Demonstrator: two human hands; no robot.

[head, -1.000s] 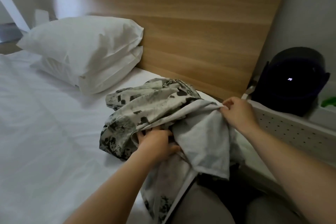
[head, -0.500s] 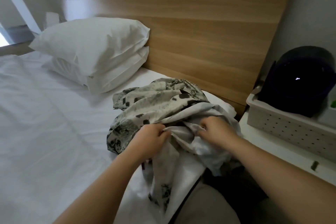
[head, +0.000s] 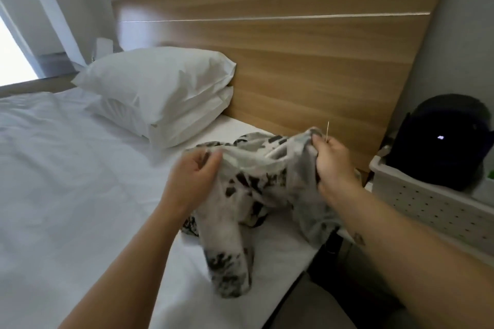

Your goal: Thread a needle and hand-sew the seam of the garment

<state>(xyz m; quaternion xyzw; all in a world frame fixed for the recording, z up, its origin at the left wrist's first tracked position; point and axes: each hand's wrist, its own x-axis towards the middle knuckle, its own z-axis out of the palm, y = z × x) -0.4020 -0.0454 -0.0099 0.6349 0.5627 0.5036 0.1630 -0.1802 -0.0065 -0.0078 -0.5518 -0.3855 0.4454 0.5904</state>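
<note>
A grey-white garment with dark blotchy print is lifted above the white bed, stretched between both hands, and its lower part hangs down to the sheet. My left hand pinches the left part of its upper edge. My right hand grips the right part, and a thin needle sticks up from between its fingers. No thread can be made out.
Two stacked white pillows lie against the wooden headboard at the back left. A white perforated basket with a dark rounded object in it stands on the right, beside the bed.
Both hands have raised the garment off the bed and pulled it apart sideways. The right hand went up and right, and the needle now shows above it.
</note>
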